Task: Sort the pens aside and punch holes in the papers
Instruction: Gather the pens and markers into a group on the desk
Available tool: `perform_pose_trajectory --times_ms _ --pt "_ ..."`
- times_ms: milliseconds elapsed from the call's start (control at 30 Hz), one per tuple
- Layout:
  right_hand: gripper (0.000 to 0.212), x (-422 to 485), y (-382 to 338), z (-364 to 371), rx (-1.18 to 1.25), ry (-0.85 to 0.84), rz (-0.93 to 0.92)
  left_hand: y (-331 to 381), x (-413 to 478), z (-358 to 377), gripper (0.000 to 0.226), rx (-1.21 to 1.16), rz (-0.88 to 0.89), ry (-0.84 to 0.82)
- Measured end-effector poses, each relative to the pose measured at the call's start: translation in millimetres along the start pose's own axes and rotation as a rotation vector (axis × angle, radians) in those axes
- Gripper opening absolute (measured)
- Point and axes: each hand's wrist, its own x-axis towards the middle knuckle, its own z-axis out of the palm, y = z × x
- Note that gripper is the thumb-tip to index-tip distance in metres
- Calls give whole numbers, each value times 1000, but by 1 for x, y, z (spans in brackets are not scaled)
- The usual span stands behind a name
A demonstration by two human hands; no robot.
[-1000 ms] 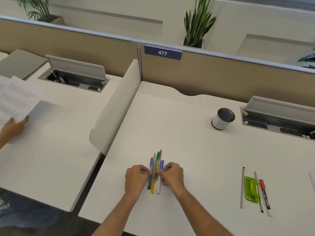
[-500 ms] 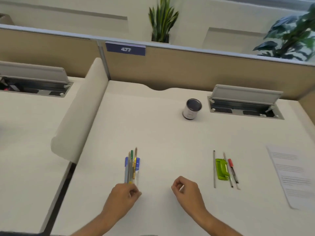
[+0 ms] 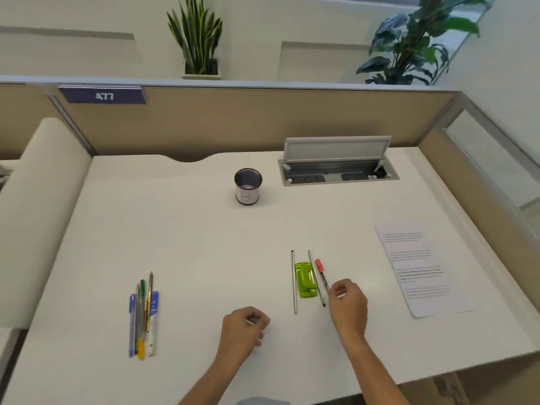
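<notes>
Head view: two bare hands low over a white worktop (image 3: 190, 244).
A bunch of pens (image 3: 143, 314) lies side by side at the left, well apart from the left hand (image 3: 244, 328), whose fingers are curled in on nothing. The right hand (image 3: 347, 302), also curled, has its fingertips at the lower end of a red pen (image 3: 320, 270) (touching or pinching, I cannot tell). A green punch (image 3: 305, 279) lies just left of that pen, with a grey pen (image 3: 294, 282) on its far side. The papers (image 3: 420, 270) lie further right, and a cup (image 3: 247, 187) stands behind.
</notes>
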Motion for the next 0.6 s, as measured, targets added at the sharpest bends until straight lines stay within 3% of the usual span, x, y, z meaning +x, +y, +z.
perform_pose_trajectory --times_ms 233,433,600 --pt "27 48 10 10 -171 -249 -128 44 40 72 6 90 16 107" --pt "19 63 12 14 -288 -339 -209 61 54 107 12 239 -2 249" --pt "15 74 13 13 -427 -396 -263 70 52 120 5 413 -30 331"
